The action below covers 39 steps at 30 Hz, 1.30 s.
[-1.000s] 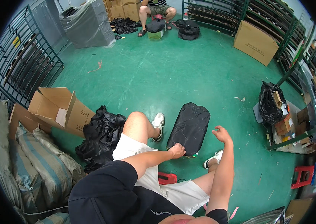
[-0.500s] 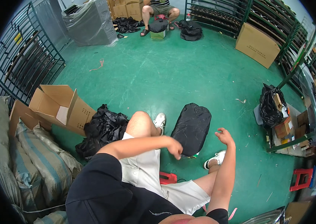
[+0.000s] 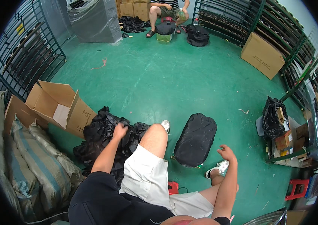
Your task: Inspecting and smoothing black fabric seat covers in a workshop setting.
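My left hand (image 3: 120, 131) is over a crumpled heap of black sheeting (image 3: 99, 129) beside my left knee. Its fingers look bent but are blurred, so whether it grips the sheeting does not show. My right hand (image 3: 227, 153) hangs in the air above my right shoe, fingers loosely apart, with nothing in it. Between my feet a long black-covered bundle (image 3: 195, 140) rests just above the floor on something mostly hidden, of which small light and green bits show at its lower edge. Neither hand touches the bundle.
An open cardboard box (image 3: 59, 108) and stuffed woven sacks (image 3: 40, 159) stand at my left. On the right are a red stool (image 3: 297, 189) and a rack with a black bag (image 3: 274, 117). Across the green floor another person (image 3: 164, 13) sits by a black-topped box.
My left hand has swung left from beside the bundle to the black heap. My right hand stays raised near the same place. The view has shifted slightly.
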### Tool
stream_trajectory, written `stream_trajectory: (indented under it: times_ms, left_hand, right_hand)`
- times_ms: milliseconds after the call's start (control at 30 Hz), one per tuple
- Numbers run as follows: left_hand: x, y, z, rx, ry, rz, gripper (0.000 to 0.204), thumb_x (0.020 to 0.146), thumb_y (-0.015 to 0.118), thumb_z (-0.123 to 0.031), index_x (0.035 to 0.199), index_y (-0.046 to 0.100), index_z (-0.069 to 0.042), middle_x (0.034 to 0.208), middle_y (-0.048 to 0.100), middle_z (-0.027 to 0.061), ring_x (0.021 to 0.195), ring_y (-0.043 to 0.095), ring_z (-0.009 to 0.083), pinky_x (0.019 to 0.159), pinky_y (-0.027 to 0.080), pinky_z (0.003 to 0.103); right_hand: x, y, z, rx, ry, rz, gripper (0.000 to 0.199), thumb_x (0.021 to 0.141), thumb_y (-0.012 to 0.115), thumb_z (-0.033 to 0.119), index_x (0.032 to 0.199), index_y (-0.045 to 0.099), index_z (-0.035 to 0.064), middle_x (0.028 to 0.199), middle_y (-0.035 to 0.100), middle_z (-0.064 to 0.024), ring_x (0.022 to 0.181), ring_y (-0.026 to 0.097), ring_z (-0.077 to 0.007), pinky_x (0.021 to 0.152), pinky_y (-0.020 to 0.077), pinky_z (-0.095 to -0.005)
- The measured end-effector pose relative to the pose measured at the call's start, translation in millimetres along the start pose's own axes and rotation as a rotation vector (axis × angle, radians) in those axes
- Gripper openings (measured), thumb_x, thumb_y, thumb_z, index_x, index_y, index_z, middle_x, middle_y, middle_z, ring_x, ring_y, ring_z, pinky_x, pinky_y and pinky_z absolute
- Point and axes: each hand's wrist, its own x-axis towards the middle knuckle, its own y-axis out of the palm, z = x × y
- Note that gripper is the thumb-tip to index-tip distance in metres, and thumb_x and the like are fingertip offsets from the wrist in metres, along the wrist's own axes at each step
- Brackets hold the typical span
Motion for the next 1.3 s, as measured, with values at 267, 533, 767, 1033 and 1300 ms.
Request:
stream_trajectory:
  times_ms: [267, 533, 767, 1033, 1300]
  left_hand:
    - [-71, 82, 116, 0.430, -0.408, 0.286, 0.098, 0.076, 0.075, -0.046, 0.151, 0.022, -0.011, 0.150, 0.032, 0.0227, 0.140, 0.034, 0.0364, 0.112, 0.032, 0.051]
    - [-48, 57, 125, 0.723, -0.202, 0.225, 0.041, 0.081, 0.070, -0.021, 0.119, 0.061, -0.009, 0.120, 0.064, 0.0139, 0.113, 0.062, 0.0308, 0.092, 0.050, 0.041]
    - [-63, -1, 143, 1.079, 0.009, 0.419, 0.029, 0.086, 0.061, -0.024, 0.112, 0.073, -0.016, 0.119, 0.069, 0.0074, 0.117, 0.060, 0.0254, 0.098, 0.040, 0.039]
    - [-105, -55, 106, 0.647, 0.225, -0.058, 0.027, 0.083, 0.052, -0.024, 0.088, 0.068, -0.003, 0.103, 0.069, 0.0171, 0.103, 0.063, 0.0365, 0.087, 0.047, 0.048]
    - [-64, -173, 25, -0.099, 0.280, -0.889, 0.032, 0.092, 0.047, -0.023, 0.074, 0.049, 0.003, 0.072, 0.055, 0.0262, 0.066, 0.052, 0.0420, 0.063, 0.040, 0.050]
  right_hand:
    - [1, 16, 21, -0.097, 0.013, 0.081, 0.056, 0.086, 0.069, 0.031, 0.132, 0.055, 0.0017, 0.110, 0.069, -0.0194, 0.104, 0.066, -0.0330, 0.091, 0.0509, -0.0393]
    - [10, 16, 24, -0.161, 0.044, 0.089, 0.055, 0.086, 0.069, 0.031, 0.131, 0.055, 0.0023, 0.112, 0.068, -0.0188, 0.106, 0.065, -0.0332, 0.092, 0.0507, -0.0400]
    - [7, 14, 45, -0.119, -0.056, 0.040, 0.055, 0.086, 0.069, 0.031, 0.131, 0.055, 0.0022, 0.112, 0.068, -0.0193, 0.106, 0.064, -0.0343, 0.092, 0.0503, -0.0414]
    - [-16, 10, 49, -0.073, -0.130, 0.034, 0.057, 0.086, 0.069, 0.031, 0.132, 0.054, 0.0025, 0.110, 0.069, -0.0184, 0.105, 0.065, -0.0328, 0.092, 0.0504, -0.0413]
    - [-36, -7, 57, -0.058, -0.164, -0.005, 0.056, 0.084, 0.069, 0.030, 0.130, 0.056, 0.0007, 0.112, 0.068, -0.0205, 0.108, 0.064, -0.0344, 0.094, 0.0499, -0.0412]
